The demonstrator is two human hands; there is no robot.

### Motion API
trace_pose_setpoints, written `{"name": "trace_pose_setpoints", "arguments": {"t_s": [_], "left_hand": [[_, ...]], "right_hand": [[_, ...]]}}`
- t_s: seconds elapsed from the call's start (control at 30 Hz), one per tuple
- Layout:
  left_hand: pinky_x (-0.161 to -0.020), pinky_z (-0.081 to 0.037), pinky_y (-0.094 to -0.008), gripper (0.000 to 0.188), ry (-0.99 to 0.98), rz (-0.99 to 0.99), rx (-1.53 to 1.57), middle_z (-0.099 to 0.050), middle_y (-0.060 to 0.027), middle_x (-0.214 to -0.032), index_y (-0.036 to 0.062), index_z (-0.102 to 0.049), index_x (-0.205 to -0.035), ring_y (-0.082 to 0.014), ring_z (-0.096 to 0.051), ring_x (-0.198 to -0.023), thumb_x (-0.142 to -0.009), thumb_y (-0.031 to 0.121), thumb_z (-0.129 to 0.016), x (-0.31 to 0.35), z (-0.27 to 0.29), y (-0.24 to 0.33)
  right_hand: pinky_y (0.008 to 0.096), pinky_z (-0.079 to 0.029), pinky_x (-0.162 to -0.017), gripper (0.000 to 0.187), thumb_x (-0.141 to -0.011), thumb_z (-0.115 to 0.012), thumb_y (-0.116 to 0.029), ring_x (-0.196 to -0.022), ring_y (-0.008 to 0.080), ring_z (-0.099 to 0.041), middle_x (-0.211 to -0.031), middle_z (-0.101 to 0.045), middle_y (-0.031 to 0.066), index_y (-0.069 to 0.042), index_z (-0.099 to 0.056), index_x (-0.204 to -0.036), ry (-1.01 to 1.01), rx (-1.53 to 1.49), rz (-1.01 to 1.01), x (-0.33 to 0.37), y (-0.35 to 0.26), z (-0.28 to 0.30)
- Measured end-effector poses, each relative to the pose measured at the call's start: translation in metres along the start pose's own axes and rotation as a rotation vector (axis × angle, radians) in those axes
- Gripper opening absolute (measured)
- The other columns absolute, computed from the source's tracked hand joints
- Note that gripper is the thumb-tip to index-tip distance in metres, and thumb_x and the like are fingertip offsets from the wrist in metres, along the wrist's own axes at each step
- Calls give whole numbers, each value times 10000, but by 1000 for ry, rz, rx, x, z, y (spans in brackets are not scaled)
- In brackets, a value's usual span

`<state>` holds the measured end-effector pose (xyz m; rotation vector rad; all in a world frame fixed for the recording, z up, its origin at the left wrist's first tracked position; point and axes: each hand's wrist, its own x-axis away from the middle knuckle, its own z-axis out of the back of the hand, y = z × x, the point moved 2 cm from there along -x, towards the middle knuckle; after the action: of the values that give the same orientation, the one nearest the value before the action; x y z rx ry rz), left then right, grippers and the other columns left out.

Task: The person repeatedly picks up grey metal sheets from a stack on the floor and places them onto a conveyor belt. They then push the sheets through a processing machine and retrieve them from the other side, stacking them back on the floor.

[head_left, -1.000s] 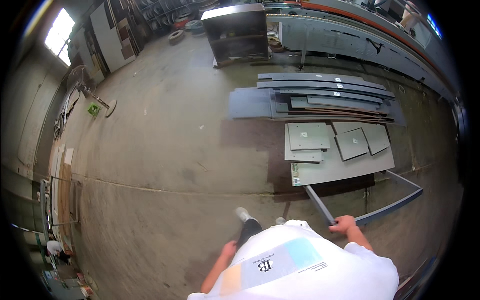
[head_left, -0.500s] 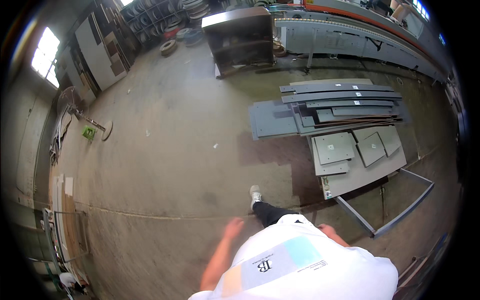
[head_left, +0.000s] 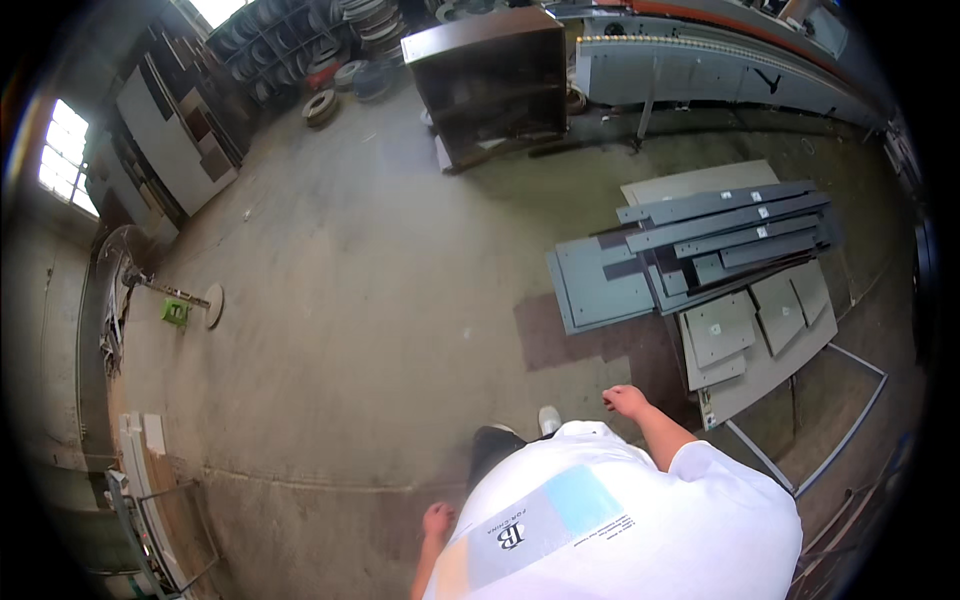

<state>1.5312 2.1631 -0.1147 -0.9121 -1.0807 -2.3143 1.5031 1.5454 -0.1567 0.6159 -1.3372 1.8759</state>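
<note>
My left hand [head_left: 438, 518] hangs low beside my white shirt [head_left: 650, 530], over bare floor, its fingers loosely curled and holding nothing that I can see. Swung forward of my body is my right hand [head_left: 625, 400], loosely closed with nothing visible in it. Neither hand touches anything. The nearest things to the right hand are light grey panels [head_left: 722, 330] lying on a low stack, and a pile of dark grey-blue boards [head_left: 605, 285] just beyond them. My white shoe [head_left: 549, 420] shows ahead of the shirt.
A dark open cabinet [head_left: 485, 90] stands ahead, beside a long machine [head_left: 720, 75]. A metal frame [head_left: 850, 430] lies past the panels at the right. A fan [head_left: 170, 290] and a green stool [head_left: 175, 312] stand left, with upright boards [head_left: 150, 500] nearer. Coiled rolls [head_left: 320, 108] sit at the back.
I have stepped forward and my view has turned. My right hand has swung out ahead of my body, while the left has dropped back. The board stacks now appear farther right.
</note>
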Motion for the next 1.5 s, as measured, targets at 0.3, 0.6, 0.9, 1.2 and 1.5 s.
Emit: {"name": "trace_pose_setpoints", "arguments": {"t_s": [0.3,0.6,0.9,1.2,1.5], "left_hand": [[-769,-569,-367,378,-196,-28,-388,-748,-153,-1009,-11,-702,-1117,-229,-732,-877,-936,305,-599,-237,86,159],[-799,-575,-348,357,-293,-399,-244,-756,-135,-1011,28,-686,-1195,-218,-743,-894,-939,258,-591,-463,98,520],[-807,-566,-359,352,-268,-434,-771,-763,-129,-993,42,-699,-1180,-211,-739,-893,-939,283,-615,-556,39,706],[-781,-565,-367,328,-533,-506,-861,-759,-125,-956,39,-710,-1140,-222,-735,-865,-932,277,-622,-624,-102,903],[-754,-564,-376,307,-751,-710,-1081,-756,-121,-919,37,-721,-1101,-233,-731,-838,-925,271,-628,-749,-260,1150]], "right_hand": [[343,-535,-610,363,-971,-601,-385,-757,173,-710,-875,-738,76,-50,-727,-906,132,-254,-131,-104,-140,-48],[392,-549,-876,429,-948,-552,-432,-1036,282,-710,-1135,-740,137,-97,-747,-1133,124,-234,-243,-135,-223,-41],[443,-516,-937,452,-970,-560,-432,-1096,342,-676,-1209,-706,180,-64,-730,-1170,93,3,-178,-344,-210,-10],[320,-522,-664,299,-984,-626,-355,-740,135,-693,-889,-748,41,-80,-730,-1037,591,-677,-86,-394,-411,268],[336,-550,-641,308,-958,-643,-352,-761,188,-726,-960,-745,68,-60,-711,-1028,664,-391,-443,-453,-311,204]]}}
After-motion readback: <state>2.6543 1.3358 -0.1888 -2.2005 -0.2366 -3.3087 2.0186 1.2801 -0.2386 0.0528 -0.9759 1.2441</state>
